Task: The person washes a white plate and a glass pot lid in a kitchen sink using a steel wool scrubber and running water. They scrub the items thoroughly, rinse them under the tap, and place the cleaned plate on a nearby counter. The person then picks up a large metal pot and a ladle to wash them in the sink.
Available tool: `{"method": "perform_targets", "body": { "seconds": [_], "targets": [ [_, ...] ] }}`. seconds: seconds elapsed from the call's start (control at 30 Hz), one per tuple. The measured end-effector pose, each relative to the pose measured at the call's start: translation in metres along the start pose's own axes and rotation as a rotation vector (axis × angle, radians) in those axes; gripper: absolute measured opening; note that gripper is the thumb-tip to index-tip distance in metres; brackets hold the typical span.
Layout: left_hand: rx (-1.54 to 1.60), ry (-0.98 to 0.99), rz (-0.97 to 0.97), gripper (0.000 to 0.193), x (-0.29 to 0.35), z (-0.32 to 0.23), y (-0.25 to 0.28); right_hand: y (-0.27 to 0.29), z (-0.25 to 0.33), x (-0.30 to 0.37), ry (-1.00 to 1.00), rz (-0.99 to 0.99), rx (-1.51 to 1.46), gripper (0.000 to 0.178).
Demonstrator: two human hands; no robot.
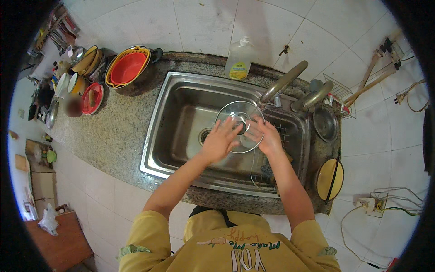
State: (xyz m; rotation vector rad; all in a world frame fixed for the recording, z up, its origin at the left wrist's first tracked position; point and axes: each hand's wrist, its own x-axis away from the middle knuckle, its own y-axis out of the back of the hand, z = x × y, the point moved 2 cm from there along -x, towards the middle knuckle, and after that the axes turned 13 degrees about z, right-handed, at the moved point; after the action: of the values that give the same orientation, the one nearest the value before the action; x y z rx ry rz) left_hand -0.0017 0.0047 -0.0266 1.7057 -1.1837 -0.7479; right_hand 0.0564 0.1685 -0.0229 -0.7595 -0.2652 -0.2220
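Note:
A round clear glass pot lid (232, 111) with a metal rim is held over the steel sink (181, 119), under the tap (285, 82). My right hand (269, 138) grips the lid by its right edge, with some fingers showing paler through the glass. Spread flat, the fingers of my left hand (219, 141) lie over the lid's left part, near its dark centre knob (240, 127). Whether they touch the glass I cannot tell. The drain (204, 135) is partly hidden by my left hand. No running water can be made out.
Behind the sink stands a clear soap bottle (239, 61). A wire rack (283, 136) sits in the sink's right side. To the right are a metal bowl (325, 123) and a yellow round lid (330, 179). A pot with a red basket (129, 68) stands left.

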Motion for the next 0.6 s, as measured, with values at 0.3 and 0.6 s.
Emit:
{"method": "perform_targets", "body": {
  "seconds": [0.3,0.6],
  "targets": [
    [0.128,-0.253,-0.009,0.057,-0.057,-0.017,0.030,-0.017,-0.005,-0.003,-0.130,-0.029,0.325,0.025],
    [1.596,0.289,0.062,0.038,-0.059,0.065,0.002,0.009,0.026,0.006,0.200,-0.038,0.151,0.035]
  ]
}}
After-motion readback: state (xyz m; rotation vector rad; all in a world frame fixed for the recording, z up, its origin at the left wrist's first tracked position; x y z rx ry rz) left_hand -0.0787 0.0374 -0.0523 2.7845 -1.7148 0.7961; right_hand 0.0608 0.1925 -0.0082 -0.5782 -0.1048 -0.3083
